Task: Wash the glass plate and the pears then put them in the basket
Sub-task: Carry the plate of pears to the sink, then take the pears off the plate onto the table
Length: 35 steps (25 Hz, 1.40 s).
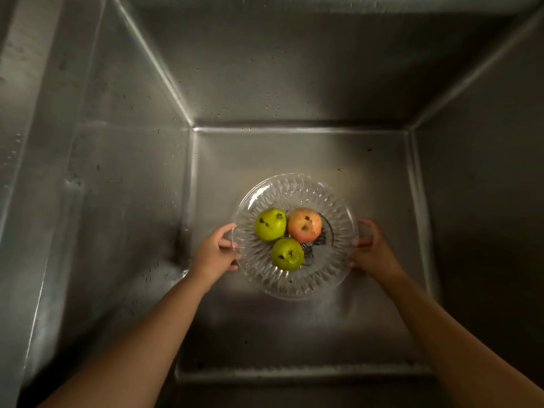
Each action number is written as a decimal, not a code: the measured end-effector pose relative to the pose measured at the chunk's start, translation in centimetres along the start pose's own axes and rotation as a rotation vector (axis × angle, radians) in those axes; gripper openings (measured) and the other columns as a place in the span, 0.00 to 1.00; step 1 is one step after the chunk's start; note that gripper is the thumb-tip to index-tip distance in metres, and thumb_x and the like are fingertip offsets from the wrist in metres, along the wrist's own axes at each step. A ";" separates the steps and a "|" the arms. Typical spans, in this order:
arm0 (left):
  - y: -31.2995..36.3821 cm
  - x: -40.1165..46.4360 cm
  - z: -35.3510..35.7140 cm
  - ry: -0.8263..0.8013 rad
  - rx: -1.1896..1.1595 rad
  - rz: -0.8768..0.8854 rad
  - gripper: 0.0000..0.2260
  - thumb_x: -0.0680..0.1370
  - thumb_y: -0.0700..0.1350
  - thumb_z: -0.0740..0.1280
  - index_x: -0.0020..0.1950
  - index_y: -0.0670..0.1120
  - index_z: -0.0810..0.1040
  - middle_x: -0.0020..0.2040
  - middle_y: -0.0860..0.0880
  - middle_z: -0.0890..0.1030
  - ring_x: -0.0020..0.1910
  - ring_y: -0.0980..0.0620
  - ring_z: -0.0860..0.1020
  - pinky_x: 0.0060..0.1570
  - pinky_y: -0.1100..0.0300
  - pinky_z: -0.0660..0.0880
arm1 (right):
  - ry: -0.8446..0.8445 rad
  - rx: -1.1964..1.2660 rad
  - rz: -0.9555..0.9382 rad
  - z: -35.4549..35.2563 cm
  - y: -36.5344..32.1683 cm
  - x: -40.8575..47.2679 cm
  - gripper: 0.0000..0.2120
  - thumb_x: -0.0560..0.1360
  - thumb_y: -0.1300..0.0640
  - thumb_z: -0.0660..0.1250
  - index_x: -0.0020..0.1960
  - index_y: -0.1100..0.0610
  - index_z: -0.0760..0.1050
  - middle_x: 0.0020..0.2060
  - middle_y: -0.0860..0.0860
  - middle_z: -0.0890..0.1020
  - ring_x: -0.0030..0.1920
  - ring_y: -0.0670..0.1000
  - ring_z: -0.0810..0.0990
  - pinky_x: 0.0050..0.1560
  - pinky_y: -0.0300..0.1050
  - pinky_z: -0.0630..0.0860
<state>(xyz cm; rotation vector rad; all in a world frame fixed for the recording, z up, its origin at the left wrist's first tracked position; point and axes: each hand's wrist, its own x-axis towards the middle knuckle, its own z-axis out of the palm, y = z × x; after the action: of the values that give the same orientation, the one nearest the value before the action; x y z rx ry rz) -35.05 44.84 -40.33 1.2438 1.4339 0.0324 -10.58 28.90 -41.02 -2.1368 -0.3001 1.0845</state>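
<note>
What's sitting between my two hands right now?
In the head view, the glass plate with three pears spans from left hand to right hand.

A deep steel sink (123, 178) with water droplets speckling its walls.

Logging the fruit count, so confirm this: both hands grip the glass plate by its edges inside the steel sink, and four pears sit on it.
Wrong count: the head view shows three pears, not four. The rest holds: left hand and right hand grip the glass plate in the sink.
</note>
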 end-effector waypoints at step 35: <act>17.9 -14.6 -10.0 0.205 -0.182 0.415 0.21 0.52 0.55 0.73 0.43 0.64 0.75 0.47 0.54 0.81 0.49 0.50 0.81 0.54 0.54 0.77 | -0.026 0.075 -0.406 2.2 -25.2 -15.8 0.24 0.63 0.56 0.76 0.58 0.51 0.76 0.53 0.54 0.79 0.48 0.50 0.80 0.46 0.38 0.73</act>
<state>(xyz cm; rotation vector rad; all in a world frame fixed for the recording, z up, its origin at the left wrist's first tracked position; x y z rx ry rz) -34.49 48.81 -15.53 1.3945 1.2877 0.5742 -19.41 40.42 -14.98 -1.8879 -0.6623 0.8710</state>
